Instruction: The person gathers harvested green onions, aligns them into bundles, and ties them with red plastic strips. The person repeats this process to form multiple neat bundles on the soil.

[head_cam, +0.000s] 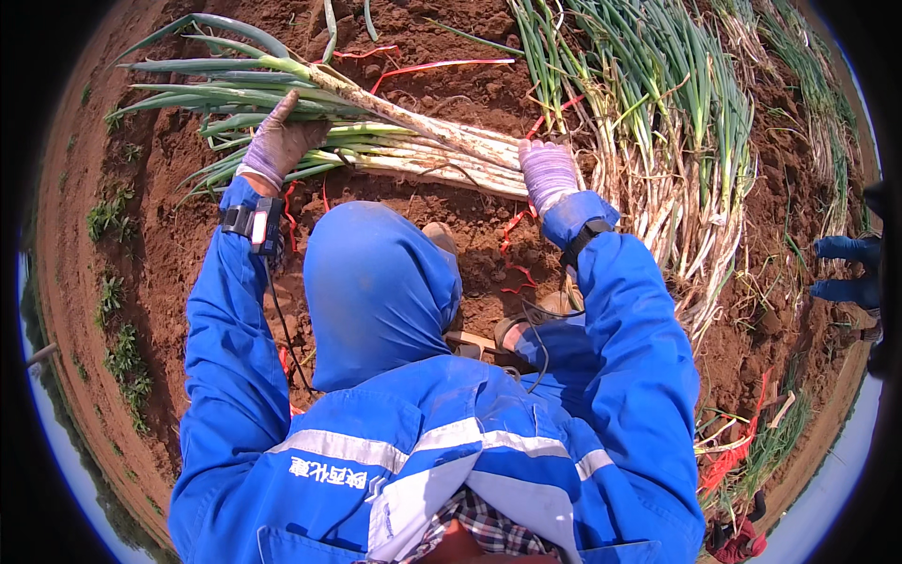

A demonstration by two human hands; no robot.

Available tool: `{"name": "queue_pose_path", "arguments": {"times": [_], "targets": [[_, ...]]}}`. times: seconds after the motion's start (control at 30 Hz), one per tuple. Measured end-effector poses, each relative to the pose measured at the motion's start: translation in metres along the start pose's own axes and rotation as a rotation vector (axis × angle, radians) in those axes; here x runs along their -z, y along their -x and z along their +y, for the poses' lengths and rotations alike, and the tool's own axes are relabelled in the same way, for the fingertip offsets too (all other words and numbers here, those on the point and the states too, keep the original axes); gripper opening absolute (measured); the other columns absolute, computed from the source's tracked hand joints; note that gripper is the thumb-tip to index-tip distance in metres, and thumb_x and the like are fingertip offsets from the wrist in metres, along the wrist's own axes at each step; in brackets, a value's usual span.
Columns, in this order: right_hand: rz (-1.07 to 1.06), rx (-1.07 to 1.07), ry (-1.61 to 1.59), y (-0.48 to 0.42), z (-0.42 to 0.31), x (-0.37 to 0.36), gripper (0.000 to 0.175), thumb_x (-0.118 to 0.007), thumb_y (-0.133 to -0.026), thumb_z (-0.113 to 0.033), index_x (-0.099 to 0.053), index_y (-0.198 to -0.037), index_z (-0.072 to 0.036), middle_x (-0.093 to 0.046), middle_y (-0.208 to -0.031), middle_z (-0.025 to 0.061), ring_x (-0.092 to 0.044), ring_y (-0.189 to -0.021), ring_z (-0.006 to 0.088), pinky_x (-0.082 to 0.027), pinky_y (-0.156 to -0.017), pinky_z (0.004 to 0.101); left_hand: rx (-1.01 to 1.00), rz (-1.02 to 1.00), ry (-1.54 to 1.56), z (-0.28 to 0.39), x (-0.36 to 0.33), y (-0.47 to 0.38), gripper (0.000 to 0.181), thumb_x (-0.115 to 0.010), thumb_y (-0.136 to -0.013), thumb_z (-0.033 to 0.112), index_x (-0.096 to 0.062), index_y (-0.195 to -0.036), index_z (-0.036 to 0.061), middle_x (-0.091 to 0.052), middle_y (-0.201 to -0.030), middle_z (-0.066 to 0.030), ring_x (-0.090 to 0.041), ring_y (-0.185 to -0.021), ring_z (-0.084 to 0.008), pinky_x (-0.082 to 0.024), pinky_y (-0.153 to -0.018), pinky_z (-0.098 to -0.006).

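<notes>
A bunch of long green onions [437, 144] lies across the soil before me, leaves to the left and white stalks to the right. My left hand [285, 137], in a thin glove, rests on the bunch where the leaves begin, thumb raised; its hold is partly hidden. My right hand [550, 169], in a similar glove, closes around the white root ends. Red-and-white tape [444, 65] lies beyond the bunch, and thin red tape [518, 271] lies on the soil nearer my feet.
A large heap of green onions [662, 148] lies just right of my right hand. Another row of onions [817, 99] stretches farther right, near another person's legs [845, 268]. Red tape [729, 462] is tangled at lower right, with another person [736, 539] beyond. Weeds [127, 366] grow at left.
</notes>
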State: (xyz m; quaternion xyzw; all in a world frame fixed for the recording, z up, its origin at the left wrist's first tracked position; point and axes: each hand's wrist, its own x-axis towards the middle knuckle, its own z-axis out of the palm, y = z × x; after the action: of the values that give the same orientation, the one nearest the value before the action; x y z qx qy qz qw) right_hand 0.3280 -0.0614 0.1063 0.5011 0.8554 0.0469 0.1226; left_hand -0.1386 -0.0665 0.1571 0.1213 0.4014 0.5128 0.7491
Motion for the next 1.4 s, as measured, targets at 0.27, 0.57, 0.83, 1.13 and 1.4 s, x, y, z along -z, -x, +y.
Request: {"name": "queue_pose_path", "arguments": {"times": [0.27, 0.57, 0.83, 1.13, 1.4], "targets": [[-0.741, -0.108, 0.103, -0.026, -0.015, -0.075, 0.082, -0.033, -0.102, -0.063, -0.022, -0.160, -0.006, -0.017, -0.168, 0.0146, -0.013, -0.156, 0.0313, -0.004, -0.124, 0.0569, 0.148, -0.109, -0.737, -0.061, 0.006, 0.050, 0.048, -0.058, -0.104, 0.037, -0.059, -0.134, 0.0003, -0.071, -0.117, -0.0152, -0.068, -0.109, -0.0224, -0.054, -0.098, -0.0362], [-0.174, -0.235, -0.312, -0.038, -0.050, -0.121, 0.081, -0.036, -0.100, -0.064, -0.034, -0.156, -0.006, -0.029, -0.164, 0.0170, -0.019, -0.154, 0.0318, -0.001, -0.124, 0.0544, -0.246, -0.437, -2.491, -0.146, -0.035, -0.098, 0.065, -0.069, -0.088, 0.023, -0.048, -0.147, 0.0108, -0.043, -0.155, -0.0148, -0.038, -0.146, -0.0321, -0.035, -0.117, -0.0460], [-0.121, -0.275, -0.271, -0.030, -0.061, -0.147, 0.082, -0.040, -0.099, -0.063, -0.037, -0.155, -0.004, -0.033, -0.162, 0.0171, -0.023, -0.153, 0.0328, 0.000, -0.123, 0.0559, -0.397, -0.536, -2.598, -0.147, -0.017, -0.117, 0.054, -0.058, -0.084, 0.006, -0.055, -0.138, 0.0072, -0.050, -0.147, -0.0168, -0.059, -0.120, -0.0335, -0.050, -0.098, -0.0450], [-0.122, -0.294, -0.294, -0.027, -0.064, -0.149, 0.083, -0.041, -0.098, -0.064, -0.036, -0.155, -0.004, -0.033, -0.162, 0.0174, -0.022, -0.153, 0.0326, -0.001, -0.122, 0.0569, -0.362, -0.405, -2.522, -0.160, -0.010, -0.090, 0.076, -0.069, -0.084, 0.028, -0.040, -0.150, 0.0015, -0.035, -0.159, -0.0223, -0.032, -0.148, -0.0389, -0.022, -0.122, -0.0525], [-0.049, -0.309, -0.305, -0.032, -0.066, -0.156, 0.088, -0.046, -0.095, -0.066, -0.032, -0.157, -0.005, -0.028, -0.164, 0.0181, -0.019, -0.153, 0.0332, 0.000, -0.122, 0.0588, -0.282, -0.357, -2.512, -0.174, -0.002, -0.099, 0.099, -0.077, -0.078, 0.048, -0.032, -0.155, 0.0062, -0.024, -0.164, -0.0204, -0.020, -0.153, -0.0375, -0.010, -0.125, -0.0497]]}}
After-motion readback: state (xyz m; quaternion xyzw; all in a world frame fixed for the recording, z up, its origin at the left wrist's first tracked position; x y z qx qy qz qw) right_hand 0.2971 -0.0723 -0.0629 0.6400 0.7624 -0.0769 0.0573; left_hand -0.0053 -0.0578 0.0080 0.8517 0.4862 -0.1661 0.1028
